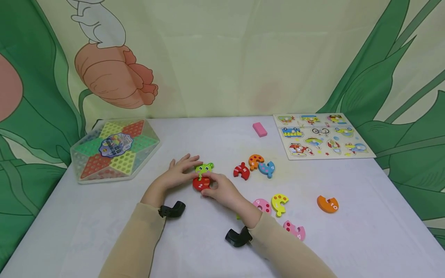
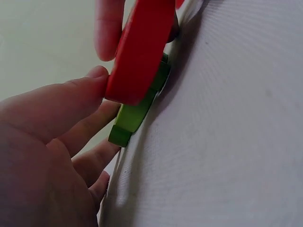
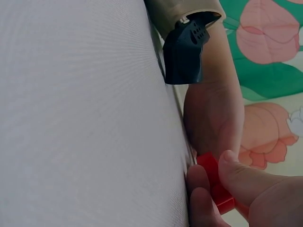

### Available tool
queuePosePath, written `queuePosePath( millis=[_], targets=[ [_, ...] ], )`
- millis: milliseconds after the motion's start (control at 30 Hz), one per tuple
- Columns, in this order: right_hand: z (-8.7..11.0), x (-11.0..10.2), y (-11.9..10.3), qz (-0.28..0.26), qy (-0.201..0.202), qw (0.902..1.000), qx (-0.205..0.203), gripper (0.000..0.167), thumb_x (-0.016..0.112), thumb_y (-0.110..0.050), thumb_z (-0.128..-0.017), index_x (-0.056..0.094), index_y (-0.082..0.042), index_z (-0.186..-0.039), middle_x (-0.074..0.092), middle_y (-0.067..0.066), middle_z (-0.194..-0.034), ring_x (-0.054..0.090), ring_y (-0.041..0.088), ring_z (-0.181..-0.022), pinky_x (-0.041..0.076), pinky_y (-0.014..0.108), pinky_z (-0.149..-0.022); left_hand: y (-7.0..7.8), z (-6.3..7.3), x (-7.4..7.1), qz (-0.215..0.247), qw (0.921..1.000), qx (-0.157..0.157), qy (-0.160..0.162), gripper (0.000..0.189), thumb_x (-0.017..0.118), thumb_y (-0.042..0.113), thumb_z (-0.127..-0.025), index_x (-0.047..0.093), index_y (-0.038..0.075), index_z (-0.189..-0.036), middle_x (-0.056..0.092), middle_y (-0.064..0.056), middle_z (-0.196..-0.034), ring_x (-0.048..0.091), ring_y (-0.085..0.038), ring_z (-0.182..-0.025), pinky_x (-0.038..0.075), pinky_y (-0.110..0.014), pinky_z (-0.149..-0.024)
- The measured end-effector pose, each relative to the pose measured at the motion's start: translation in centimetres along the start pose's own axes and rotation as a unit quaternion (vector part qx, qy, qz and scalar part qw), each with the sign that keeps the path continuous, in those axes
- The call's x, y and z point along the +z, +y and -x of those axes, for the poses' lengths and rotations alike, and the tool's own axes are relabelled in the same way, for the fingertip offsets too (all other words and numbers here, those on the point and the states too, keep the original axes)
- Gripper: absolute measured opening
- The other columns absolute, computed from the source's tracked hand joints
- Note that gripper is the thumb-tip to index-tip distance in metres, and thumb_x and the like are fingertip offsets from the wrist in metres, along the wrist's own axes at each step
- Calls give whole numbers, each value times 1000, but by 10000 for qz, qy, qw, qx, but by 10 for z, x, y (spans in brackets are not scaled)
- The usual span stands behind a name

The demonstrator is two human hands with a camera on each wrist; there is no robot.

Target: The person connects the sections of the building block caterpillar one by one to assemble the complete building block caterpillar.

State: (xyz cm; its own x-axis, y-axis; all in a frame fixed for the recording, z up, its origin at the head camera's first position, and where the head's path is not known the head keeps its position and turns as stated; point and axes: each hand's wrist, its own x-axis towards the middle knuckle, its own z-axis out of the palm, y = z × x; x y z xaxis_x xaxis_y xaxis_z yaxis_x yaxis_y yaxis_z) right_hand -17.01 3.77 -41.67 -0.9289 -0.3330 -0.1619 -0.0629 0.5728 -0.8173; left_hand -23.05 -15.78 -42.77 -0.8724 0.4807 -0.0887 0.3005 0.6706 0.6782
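Note:
On the white table, my right hand (image 1: 224,191) pinches a red number-2 puzzle piece (image 1: 200,184) between thumb and fingers. The piece overlaps a green puzzle piece with a cartoon face (image 1: 204,168); whether the two are locked together I cannot tell. My left hand (image 1: 176,172) lies beside them with fingers stretched out around the green piece. In the left wrist view, the left thumb touches the edge of the red piece (image 2: 139,56), and the other fingers reach behind the green piece (image 2: 135,113). The right wrist view shows the red piece (image 3: 215,182) held at its sides.
Red (image 1: 241,171), orange (image 1: 255,161) and blue (image 1: 267,169) curved pieces lie right of the hands. Pink (image 1: 294,230) and yellow (image 1: 279,204) ones lie by the right forearm, another orange piece (image 1: 328,204) farther right. Behind stand a hexagonal box (image 1: 114,150), pink block (image 1: 259,129) and vehicle board (image 1: 321,137).

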Motion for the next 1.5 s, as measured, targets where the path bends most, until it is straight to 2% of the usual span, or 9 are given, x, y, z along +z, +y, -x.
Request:
queuePosePath(
  millis=[133,267,433,633,833,1033,1200,1333,1500],
  targets=[
    [0,0,1,44,-32,10000,-52,55,69,-23,-80,48,-22,-131,50,8,-127,54,19,-96,49,31,-80,-1,0,1,-1,10000,-15,18,48,55,36,-87,49,19,-131,31,-5,-148,7,-29,-141,-12,-62,-104],
    [1,-3,2,46,-147,9999,-10,53,68,-22,-81,49,-21,-131,52,8,-120,53,15,-70,47,24,-62,0,-2,2,-15,10000,-35,46,48,56,36,-86,49,20,-131,31,-4,-148,7,-29,-141,-12,-62,-104],
    [2,-7,2,56,-248,9996,151,51,67,-21,-81,51,-21,-130,54,6,-105,58,11,-60,47,23,-61,1,-4,3,-38,10000,1,83,46,56,35,-86,50,21,-130,32,-4,-147,8,-29,-141,-11,-62,-104],
    [-1,-8,5,661,-98,9978,32,49,69,-23,-80,54,-21,-127,54,1,-73,51,13,-52,40,20,-52,2,-6,4,-127,9998,39,135,45,57,33,-86,50,21,-129,32,-4,-147,8,-30,-141,-11,-63,-104],
    [-3,-9,5,677,-142,9976,80,51,69,-24,-79,53,-19,-127,53,-1,-64,49,14,-45,36,20,-47,4,-9,4,-322,9994,-43,137,47,59,32,-85,50,21,-129,31,-5,-148,8,-31,-140,-9,-64,-104],
    [-2,-8,4,605,-101,9980,178,50,69,-23,-79,54,-19,-127,52,0,-63,47,14,-46,35,21,-46,5,-9,4,-555,9983,-86,146,48,59,33,-84,48,21,-130,26,-12,-149,6,-36,-139,-3,-64,-105],
    [6,-14,-2,710,-266,9970,127,55,67,-29,-81,47,-20,-131,53,-2,-72,49,12,-59,39,21,-52,3,-4,6,-596,9978,-256,152,48,60,32,-83,49,22,-129,26,-11,-149,7,-36,-139,-3,-64,-106],
    [15,-44,-10,736,-482,9956,-325,61,64,-30,-83,39,-19,-137,55,-2,-88,53,12,-73,45,23,-61,1,-4,7,-610,9975,-291,199,49,60,33,-83,49,23,-130,26,-10,-149,6,-35,-140,-3,-63,-106],
    [18,-101,-6,614,-317,9930,-961,62,67,-22,-82,39,-17,-136,57,6,-105,54,17,-87,49,30,-73,2,-2,7,-480,9981,-367,141,50,59,34,-83,48,23,-130,25,-9,-150,5,-34,-140,-5,-61,-107]
  ],
)
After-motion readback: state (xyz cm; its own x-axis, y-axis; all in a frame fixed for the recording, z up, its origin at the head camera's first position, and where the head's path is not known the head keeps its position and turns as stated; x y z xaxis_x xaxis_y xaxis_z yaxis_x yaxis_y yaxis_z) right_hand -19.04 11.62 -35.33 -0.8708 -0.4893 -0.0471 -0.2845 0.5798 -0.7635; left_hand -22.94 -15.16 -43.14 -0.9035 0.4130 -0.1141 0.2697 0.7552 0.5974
